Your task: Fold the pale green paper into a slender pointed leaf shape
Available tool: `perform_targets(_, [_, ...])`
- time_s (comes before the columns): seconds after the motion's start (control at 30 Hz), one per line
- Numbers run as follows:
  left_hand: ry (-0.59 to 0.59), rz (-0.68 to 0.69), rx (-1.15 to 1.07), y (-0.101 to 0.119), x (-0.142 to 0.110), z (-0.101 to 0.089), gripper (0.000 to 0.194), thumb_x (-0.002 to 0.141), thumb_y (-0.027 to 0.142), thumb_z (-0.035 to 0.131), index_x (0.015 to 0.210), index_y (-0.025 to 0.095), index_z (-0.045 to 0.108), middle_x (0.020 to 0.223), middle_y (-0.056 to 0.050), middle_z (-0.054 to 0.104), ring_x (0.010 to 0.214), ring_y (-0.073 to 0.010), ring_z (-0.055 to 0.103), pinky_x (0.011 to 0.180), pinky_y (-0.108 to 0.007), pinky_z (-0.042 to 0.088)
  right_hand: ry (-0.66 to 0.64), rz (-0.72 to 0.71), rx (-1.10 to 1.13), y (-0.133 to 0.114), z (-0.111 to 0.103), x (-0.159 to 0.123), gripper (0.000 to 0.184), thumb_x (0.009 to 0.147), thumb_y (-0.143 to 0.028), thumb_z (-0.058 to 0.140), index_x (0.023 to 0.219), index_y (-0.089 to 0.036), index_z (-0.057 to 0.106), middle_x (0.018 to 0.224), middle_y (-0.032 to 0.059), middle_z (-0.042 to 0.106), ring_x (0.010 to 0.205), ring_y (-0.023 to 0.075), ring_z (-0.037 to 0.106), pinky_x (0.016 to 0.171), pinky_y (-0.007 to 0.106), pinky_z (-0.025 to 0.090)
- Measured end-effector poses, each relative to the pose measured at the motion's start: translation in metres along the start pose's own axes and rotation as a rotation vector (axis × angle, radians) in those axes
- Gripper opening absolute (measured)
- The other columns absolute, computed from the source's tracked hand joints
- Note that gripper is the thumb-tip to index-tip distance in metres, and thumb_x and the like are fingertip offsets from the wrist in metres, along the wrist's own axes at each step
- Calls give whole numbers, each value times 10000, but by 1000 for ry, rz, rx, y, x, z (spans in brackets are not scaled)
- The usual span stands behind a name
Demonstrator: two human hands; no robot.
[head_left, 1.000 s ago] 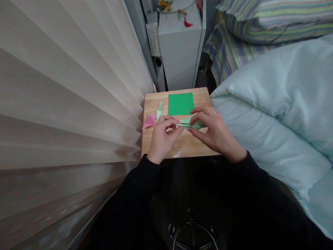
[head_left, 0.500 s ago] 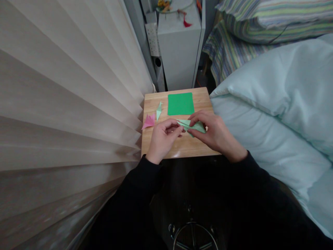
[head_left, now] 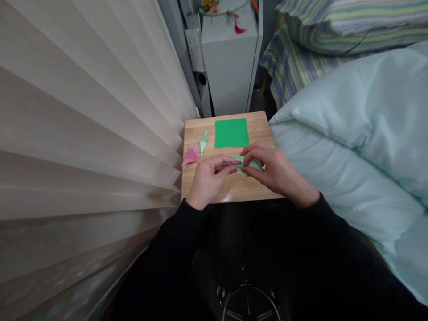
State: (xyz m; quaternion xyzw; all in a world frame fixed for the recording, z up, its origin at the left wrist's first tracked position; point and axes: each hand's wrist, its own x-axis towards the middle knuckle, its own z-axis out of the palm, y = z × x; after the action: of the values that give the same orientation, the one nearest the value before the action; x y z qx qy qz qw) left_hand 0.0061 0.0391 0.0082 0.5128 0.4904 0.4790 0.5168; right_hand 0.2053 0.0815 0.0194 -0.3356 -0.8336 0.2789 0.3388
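Note:
A pale green piece of folded origami paper [head_left: 253, 163] is between my two hands, above the near part of the small wooden table [head_left: 220, 194]. My left hand [head_left: 211, 176] pinches its left end, thumb and fingers closed together. My right hand [head_left: 270, 165] grips the paper from the right, thumb below and fingertips above, and covers part of it. Beyond my hands lies a flat square of bright green paper [head_left: 232, 133]. To the left are a pink folded paper figure [head_left: 191, 155] and a slim pale green folded paper figure [head_left: 203, 142].
A pleated cream curtain [head_left: 100, 133] borders the table on the left. The bed with a pale blue quilt [head_left: 351, 133] lies along its right side. Behind stands a white cabinet [head_left: 229, 71]. A chair's round metal base [head_left: 247, 303] shows below.
The fingers of my left hand have straightened a little and shifted over the paper's left end, hiding more of it. My right hand stays almost in place.

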Motion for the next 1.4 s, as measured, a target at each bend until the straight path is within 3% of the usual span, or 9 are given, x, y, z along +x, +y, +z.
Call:
perform_targets(0.33, [10,-23,-30,9,-3,2,108,790,234,807,871,165,788,884,-54,810,834,-196,781,883,-379,659,-3,68,73,-7,-2,0,102,871,-176,723,791,-199,664,1068,96,734,985,241,710,876,390,518])
perform_targets(0.87, [20,-53,-80,6,-3,1,185,748,296,862,849,160,789,872,-63,812,812,-205,783,866,-398,669,-19,122,122,-14,-4,0,111,857,-163,695,761,-203,655,1054,82,743,940,229,690,823,379,502])
perform_targets(1.17, [23,-15,-39,10,-3,1,221,758,244,843,919,176,707,809,-23,791,743,-173,765,756,-302,625,-16,108,96,-14,-3,1,107,848,-160,727,820,-201,632,1018,84,739,911,225,685,798,361,503])
perform_targets(1.4, [47,47,71,11,-4,-1,248,783,286,840,935,190,670,827,-21,785,801,-191,770,765,-288,574,14,75,123,-10,-2,1,91,892,-267,752,876,-213,681,1133,103,735,1081,263,692,954,443,521])
